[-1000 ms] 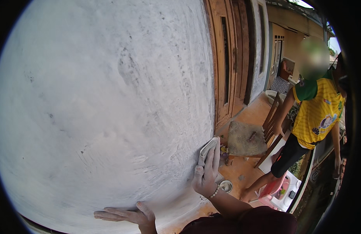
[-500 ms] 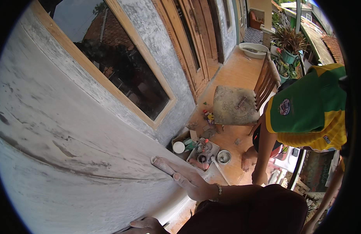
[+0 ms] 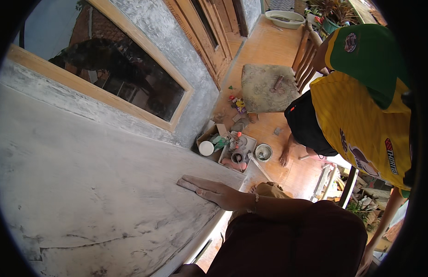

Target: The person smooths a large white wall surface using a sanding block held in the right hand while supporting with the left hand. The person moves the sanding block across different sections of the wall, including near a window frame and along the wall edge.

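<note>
- The right hand [image 3: 218, 195] lies against the pale wall [image 3: 107, 175], reaching left from its forearm, its fingers straight and pressed together.
- A pale pad [image 3: 186, 185] sits under those fingers, flat on the wall; much of it is hidden by the hand.
- A beaded bracelet [image 3: 257, 198] circles the right wrist.
- The left hand [image 3: 190, 270] shows only partly at the near edge, close to the wall's near side; I cannot tell how its fingers stand or whether they hold anything.
- Farther along, left of the floor, a dark window pane [image 3: 126, 69] sits in a light wooden frame [image 3: 89, 99], and a wooden door [image 3: 202, 37] stands beyond it.
- Just beyond the right hand, a cluttered tray [image 3: 251, 142] rests on the orange floor [image 3: 264, 51], with a round white tub [image 3: 206, 148] to its left and a round bowl [image 3: 263, 152] to its right.
- Farther off stands a wooden chair with a worn patterned seat [image 3: 264, 94].
- On the right, another person in a yellow and green shirt [image 3: 357, 120] leans near the chair.
</note>
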Motion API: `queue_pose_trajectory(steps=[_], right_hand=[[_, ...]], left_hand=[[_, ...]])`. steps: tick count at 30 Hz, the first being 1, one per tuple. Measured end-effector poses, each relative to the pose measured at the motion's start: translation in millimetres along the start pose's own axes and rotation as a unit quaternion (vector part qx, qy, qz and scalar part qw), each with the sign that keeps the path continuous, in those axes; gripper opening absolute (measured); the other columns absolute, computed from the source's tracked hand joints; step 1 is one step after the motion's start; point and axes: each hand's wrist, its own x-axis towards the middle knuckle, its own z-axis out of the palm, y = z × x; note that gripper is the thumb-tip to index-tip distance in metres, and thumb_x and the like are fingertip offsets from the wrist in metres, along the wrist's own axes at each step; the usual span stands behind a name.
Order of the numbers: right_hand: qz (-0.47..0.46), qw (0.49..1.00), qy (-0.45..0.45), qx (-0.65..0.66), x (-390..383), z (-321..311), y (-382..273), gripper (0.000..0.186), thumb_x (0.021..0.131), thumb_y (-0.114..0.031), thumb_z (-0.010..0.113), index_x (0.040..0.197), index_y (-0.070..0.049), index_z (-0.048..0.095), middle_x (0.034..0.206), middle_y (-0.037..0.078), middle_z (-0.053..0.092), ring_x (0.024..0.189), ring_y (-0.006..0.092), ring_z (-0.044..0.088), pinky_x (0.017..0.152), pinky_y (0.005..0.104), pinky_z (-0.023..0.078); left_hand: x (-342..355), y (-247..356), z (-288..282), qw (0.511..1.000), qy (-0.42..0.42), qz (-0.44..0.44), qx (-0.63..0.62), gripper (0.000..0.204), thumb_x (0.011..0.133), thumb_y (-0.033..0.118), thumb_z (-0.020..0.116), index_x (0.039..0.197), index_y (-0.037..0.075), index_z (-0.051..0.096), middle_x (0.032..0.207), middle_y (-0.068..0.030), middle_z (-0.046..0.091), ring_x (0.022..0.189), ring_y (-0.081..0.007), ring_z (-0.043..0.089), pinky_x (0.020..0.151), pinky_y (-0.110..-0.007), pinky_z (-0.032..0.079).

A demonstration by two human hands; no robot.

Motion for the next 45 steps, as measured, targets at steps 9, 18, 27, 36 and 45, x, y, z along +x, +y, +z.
queue_pose_trajectory(steps=[9, 18, 27, 36, 45], right_hand=[[-0.053, 0.996, -0.063, -0.021, 33, -12, 3, 0.057, 0.111, -0.031, 0.035, 0.161, -0.009, 0.02, 0.168, 0.012, 0.02, 0.153, 0.0279, 0.023, 0.125, 0.0374, 0.017], [-0.112, 0.988, -0.09, -0.058, 47, -14, -6, 0.057, 0.11, -0.025, 0.037, 0.162, -0.011, 0.018, 0.167, 0.021, 0.018, 0.154, 0.0367, 0.017, 0.125, 0.0399, 0.016], [-0.149, 0.981, -0.116, -0.044, 58, -18, -20, 0.055, 0.109, -0.024, 0.04, 0.16, -0.013, 0.026, 0.167, 0.022, 0.012, 0.155, 0.039, 0.009, 0.124, 0.0467, 0.016], [-0.196, 0.962, -0.169, -0.081, 58, 1, -40, 0.056, 0.11, -0.034, 0.037, 0.157, -0.006, 0.033, 0.167, 0.027, 0.007, 0.155, 0.0437, 0.003, 0.123, 0.0507, 0.013], [-0.09, 0.991, -0.103, 0.008, 78, -15, -28, 0.054, 0.107, -0.02, 0.04, 0.156, 0.001, 0.031, 0.166, 0.027, 0.013, 0.154, 0.0436, 0.011, 0.124, 0.0487, 0.012]], left_hand=[[-4, 11, 5, 1.0, -0.021, 0.02, -0.004, 0.073, 0.106, 0.048, 0.029, 0.16, 0.0, 0.015, 0.164, -0.032, 0.005, 0.153, -0.0466, 0.003, 0.12, -0.063, 0.009], [-10, 29, 7, 0.999, -0.025, 0.025, 0.019, 0.074, 0.105, 0.05, 0.029, 0.16, 0.001, 0.016, 0.163, -0.0331, 0.006, 0.152, -0.0479, 0.004, 0.119, -0.064, 0.01], [-10, 44, 12, 0.998, -0.042, 0.028, 0.045, 0.075, 0.104, 0.053, 0.029, 0.159, 0.002, 0.018, 0.162, -0.0342, 0.008, 0.152, -0.0492, 0.006, 0.119, -0.066, 0.01], [-12, 52, 8, 0.996, -0.058, 0.043, 0.056, 0.076, 0.104, 0.055, 0.029, 0.159, 0.004, 0.02, 0.162, -0.0353, 0.009, 0.151, -0.0505, 0.007, 0.118, -0.067, 0.011], [-13, 64, -4, 0.995, -0.068, 0.059, 0.053, 0.077, 0.103, 0.057, 0.029, 0.159, 0.005, 0.022, 0.161, -0.0364, 0.01, 0.151, -0.0519, 0.008, 0.117, -0.069, 0.011]])
